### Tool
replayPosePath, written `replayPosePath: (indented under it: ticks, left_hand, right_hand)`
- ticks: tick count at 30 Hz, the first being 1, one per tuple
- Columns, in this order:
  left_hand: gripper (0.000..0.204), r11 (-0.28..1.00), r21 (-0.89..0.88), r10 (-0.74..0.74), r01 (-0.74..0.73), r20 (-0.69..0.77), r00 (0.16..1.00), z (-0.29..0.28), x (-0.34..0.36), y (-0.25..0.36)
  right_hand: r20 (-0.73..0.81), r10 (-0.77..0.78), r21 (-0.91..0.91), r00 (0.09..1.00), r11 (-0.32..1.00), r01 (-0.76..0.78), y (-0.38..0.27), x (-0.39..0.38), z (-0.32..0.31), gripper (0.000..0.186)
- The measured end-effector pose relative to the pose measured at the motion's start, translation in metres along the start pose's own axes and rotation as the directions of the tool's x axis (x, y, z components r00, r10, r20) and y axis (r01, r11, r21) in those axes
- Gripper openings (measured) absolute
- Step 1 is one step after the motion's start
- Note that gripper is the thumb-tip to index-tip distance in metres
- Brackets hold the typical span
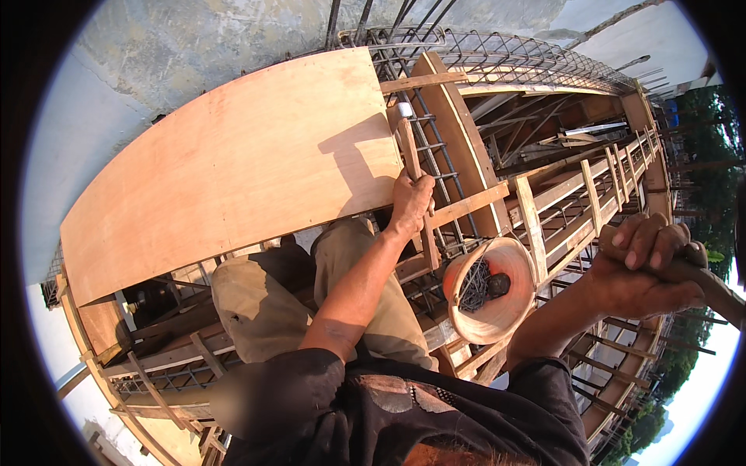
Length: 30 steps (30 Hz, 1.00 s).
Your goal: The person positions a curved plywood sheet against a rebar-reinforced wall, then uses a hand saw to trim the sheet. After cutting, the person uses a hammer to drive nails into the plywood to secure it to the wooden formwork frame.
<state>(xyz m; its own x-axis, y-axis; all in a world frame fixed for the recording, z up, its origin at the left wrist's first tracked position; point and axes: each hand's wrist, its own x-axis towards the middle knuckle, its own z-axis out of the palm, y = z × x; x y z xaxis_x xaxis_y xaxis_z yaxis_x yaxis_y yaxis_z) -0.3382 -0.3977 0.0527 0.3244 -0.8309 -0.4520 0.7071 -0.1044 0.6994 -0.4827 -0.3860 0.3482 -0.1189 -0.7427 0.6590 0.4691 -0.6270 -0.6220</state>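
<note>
My left hand (412, 203) is closed round the wooden handle of what looks like a hammer (409, 144). Its pale grey metal head points away from me, beside the edge of a large plywood sheet (233, 147). A dark T-shaped shadow falls across that sheet. Raised at the right, my right hand (649, 264) grips a thick brown wooden stick (719, 295), whose far end runs out of the picture. Between my arms sits a pale round bucket (505, 252) with many thin nails (471, 286) and a dark lump (498, 285) inside.
Timber formwork with slatted sides (594, 198) curves away at the right. A steel rebar cage (513, 58) runs along the back, below a rough grey wall (210, 39). Gaps open between the beams near my knees (256, 303). Green trees (707, 132) stand beyond the right edge.
</note>
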Motion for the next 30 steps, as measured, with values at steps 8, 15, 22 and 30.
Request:
replayPosePath:
  ticks: [8,15,22,30]
  left_hand:
    - [0.017,0.998,0.012,0.067,-0.067,0.002,0.998,-0.018,0.019,0.02]
    - [0.016,0.993,0.103,0.042,-0.052,0.098,0.994,0.005,-0.002,0.023]
    - [0.021,0.995,0.105,0.001,0.001,-0.021,1.0,0.005,0.018,0.022]
    - [0.026,0.994,0.111,0.009,-0.007,-0.016,1.0,-0.007,0.032,0.017]
  right_hand:
    - [-0.008,0.918,-0.871,0.397,0.188,-0.454,0.159,-0.105,-0.046,0.036]
    - [-0.103,0.743,-0.394,0.661,0.58,-0.713,0.093,-0.133,-0.05,0.033]
    - [-0.135,0.827,-0.403,0.546,0.457,-0.793,0.088,-0.15,-0.064,0.036]
    - [-0.149,0.879,-0.433,0.454,0.355,-0.829,0.088,-0.162,-0.064,0.034]
